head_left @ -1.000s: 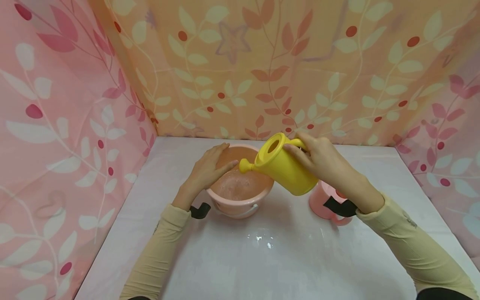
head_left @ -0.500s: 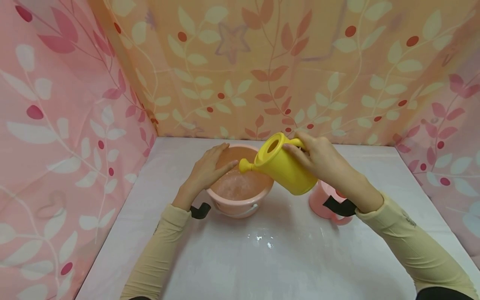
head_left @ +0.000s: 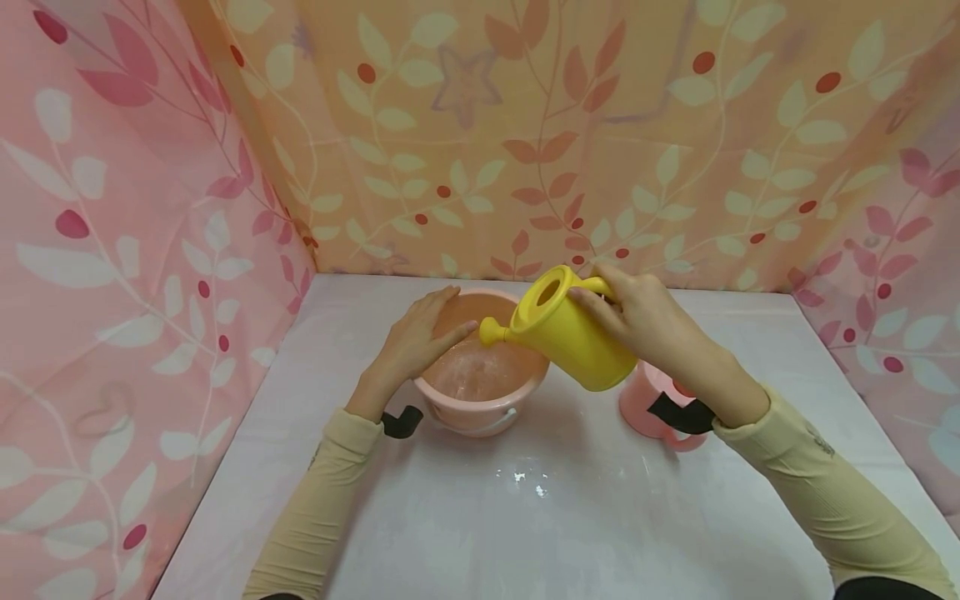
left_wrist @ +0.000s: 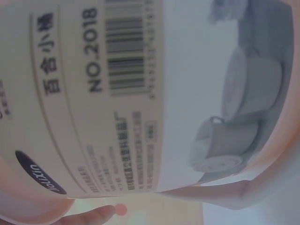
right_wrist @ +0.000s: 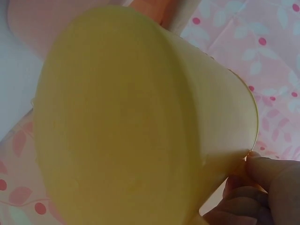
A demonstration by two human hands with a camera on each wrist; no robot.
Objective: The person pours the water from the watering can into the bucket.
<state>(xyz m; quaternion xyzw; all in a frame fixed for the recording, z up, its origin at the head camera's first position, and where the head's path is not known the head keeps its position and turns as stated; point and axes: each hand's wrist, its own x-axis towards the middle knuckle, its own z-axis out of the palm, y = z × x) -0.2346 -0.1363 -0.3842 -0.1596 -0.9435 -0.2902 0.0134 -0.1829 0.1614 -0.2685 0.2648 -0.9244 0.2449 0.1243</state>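
Note:
A pink bucket [head_left: 480, 407] with a white handle stands on the table, with rippling water [head_left: 480, 371] inside. My left hand [head_left: 412, 337] rests along its left rim, fingers straight and thumb stretched over the opening. The bucket's printed label [left_wrist: 126, 93] fills most of the left wrist view. In my right hand [head_left: 637, 308] is a yellow watering can [head_left: 577, 337], gripped by its handle and tilted left, its spout head over the bucket. The can's base [right_wrist: 117, 122] takes up much of the right wrist view.
A pink mug [head_left: 641, 404] stands to the right, partly hidden by the right wrist and its black camera strap. Drops of water [head_left: 525, 479] shine on the white table [head_left: 480, 533]. Patterned cloth walls [head_left: 465, 167] close off the back and sides.
Both hands, the bucket and the tilted watering can keep almost the same places. Only the ripples on the water in the bucket differ slightly.

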